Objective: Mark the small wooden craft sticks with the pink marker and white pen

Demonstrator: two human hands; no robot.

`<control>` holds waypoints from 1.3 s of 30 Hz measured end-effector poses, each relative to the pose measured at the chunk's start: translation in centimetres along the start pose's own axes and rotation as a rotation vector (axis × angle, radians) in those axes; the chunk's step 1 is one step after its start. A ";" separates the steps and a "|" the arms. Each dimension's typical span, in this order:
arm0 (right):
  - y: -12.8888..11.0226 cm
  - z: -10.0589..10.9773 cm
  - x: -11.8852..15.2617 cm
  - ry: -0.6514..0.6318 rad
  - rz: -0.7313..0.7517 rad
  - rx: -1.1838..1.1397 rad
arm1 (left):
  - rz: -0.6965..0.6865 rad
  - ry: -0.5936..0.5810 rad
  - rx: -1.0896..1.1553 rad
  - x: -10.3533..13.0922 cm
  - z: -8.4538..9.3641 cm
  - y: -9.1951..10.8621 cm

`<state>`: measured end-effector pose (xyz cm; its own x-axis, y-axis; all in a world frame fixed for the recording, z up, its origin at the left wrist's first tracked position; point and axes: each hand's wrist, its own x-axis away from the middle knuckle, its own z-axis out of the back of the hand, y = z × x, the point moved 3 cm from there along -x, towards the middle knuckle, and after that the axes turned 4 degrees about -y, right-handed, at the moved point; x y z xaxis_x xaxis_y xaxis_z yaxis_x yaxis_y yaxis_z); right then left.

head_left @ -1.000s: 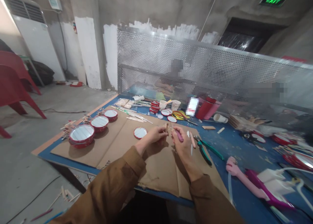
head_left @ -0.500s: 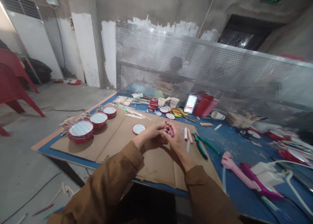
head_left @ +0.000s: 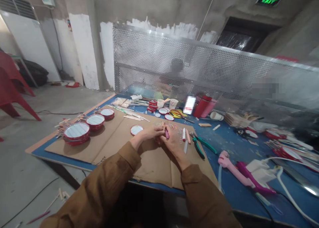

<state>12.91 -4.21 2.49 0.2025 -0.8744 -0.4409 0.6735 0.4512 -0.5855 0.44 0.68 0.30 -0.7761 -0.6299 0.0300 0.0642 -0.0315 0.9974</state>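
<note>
My left hand (head_left: 149, 132) and my right hand (head_left: 170, 142) meet above the cardboard sheet (head_left: 154, 168). Between my right fingers is a small purple object (head_left: 166, 133), with a thin brown piece beside it at my left fingertips. Both hands have their fingers bent together, and whatever lies under them is hidden. A round white disc with a red rim (head_left: 137, 130) rests on the cardboard left of my hands. Colourful small bands (head_left: 175, 127) lie just behind them. To the right are a white and red marker (head_left: 183, 134) and green-handled pliers (head_left: 198, 148).
Stacked red-rimmed drums (head_left: 76, 133) line the left side. Along the back are yellow scissors (head_left: 177, 114), paper cups (head_left: 173, 104) and a red bottle (head_left: 202, 106). A pink glue gun (head_left: 234, 168) and a power strip with white plugs (head_left: 259, 171) are at right, before a perforated metal screen (head_left: 149, 62).
The whole view has shifted, so things appear a little further left. My fingers have closed in more around the small pieces, and the purple object is tilted differently.
</note>
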 end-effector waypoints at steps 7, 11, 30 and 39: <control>0.2 -0.2 -0.1 -0.070 0.046 0.016 | 0.026 -0.036 -0.017 0.4 0.5 0.1; 0.8 -0.5 -0.2 -0.061 0.033 0.028 | 0.020 -0.013 -0.046 0.8 0.6 0.5; 0.9 -0.4 -0.4 -0.062 0.017 -0.031 | 0.056 -0.047 -0.088 0.2 0.6 0.1; 1.2 -0.3 -0.6 -0.031 0.046 0.021 | 0.050 -0.031 -0.108 0.1 0.7 0.3</control>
<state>13.39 -3.11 1.88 0.2554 -0.8579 -0.4459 0.6778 0.4878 -0.5502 -0.10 1.16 0.62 -0.7891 -0.6087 0.0830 0.1688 -0.0850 0.9820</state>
